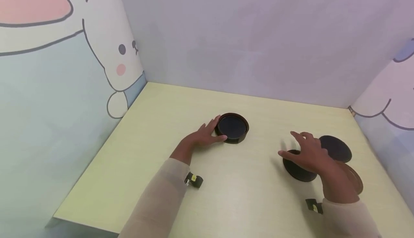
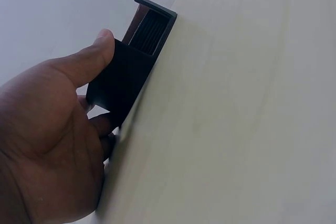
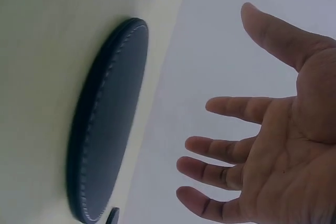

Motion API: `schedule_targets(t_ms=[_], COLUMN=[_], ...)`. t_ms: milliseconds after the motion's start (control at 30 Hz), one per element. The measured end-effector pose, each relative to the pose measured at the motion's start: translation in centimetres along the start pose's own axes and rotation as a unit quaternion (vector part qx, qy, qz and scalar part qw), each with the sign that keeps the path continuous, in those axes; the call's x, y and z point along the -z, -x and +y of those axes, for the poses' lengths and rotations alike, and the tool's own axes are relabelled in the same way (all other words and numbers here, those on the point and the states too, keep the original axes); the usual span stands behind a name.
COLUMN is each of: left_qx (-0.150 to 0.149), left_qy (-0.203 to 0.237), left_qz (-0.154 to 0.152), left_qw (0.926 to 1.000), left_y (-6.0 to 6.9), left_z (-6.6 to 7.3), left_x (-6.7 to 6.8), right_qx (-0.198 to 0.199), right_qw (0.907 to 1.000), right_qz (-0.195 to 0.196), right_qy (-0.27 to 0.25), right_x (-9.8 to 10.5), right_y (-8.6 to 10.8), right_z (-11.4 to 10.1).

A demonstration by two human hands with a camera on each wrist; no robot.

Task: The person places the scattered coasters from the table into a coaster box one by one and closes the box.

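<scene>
A round dark coaster holder (image 1: 240,138) stands on the table with a black disc visible inside it. My left hand (image 1: 204,136) grips its left side, thumb at the near edge and fingers around the far edge. Through the side opening of the holder (image 2: 123,74), stacked coasters (image 2: 149,32) show in the left wrist view. My right hand (image 1: 310,155) hovers with spread fingers above a black round coaster (image 1: 299,171), holding nothing. Stitching runs along the edge of a coaster (image 3: 113,124) in the right wrist view, apart from the fingers.
Another black coaster (image 1: 336,148) lies beyond my right hand, and a brown one (image 1: 354,178), partly hidden by the wrist, lies to its right. The pale table (image 1: 245,198) meets a plain back wall (image 1: 239,51). A cartoon-printed wall (image 1: 61,123) borders the left side.
</scene>
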State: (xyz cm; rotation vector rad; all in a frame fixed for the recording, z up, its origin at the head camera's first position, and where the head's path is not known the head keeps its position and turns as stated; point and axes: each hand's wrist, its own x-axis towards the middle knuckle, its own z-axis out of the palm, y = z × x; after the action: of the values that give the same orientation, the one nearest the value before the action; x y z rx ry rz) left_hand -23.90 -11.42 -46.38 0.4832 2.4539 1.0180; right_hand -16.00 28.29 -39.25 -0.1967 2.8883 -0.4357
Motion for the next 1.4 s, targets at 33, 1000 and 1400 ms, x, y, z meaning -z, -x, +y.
schedule_targets(t_ms=[33, 1000, 1400], left_qx=[0.000, -0.008, -0.011], left_qy=[0.000, -0.012, -0.015], left_qz=[0.000, 0.004, 0.001], left_qw=[1.0000, 0.9999, 0.9998], left_y=[0.0, 0.1, -0.1], left_z=[0.1, 0.0, 0.1], left_x=[0.0, 0.0, 0.0], right_qx=[-0.004, 0.019, 0.026], right_qw=[1.0000, 0.9949, 0.9947], right_qz=[-0.004, -0.090, -0.091], right_qy=[0.004, 0.041, 0.041], right_x=[-0.1, -2.0, -1.9], right_y=[0.0, -0.2, -0.2], right_z=[0.1, 1.5, 1.6])
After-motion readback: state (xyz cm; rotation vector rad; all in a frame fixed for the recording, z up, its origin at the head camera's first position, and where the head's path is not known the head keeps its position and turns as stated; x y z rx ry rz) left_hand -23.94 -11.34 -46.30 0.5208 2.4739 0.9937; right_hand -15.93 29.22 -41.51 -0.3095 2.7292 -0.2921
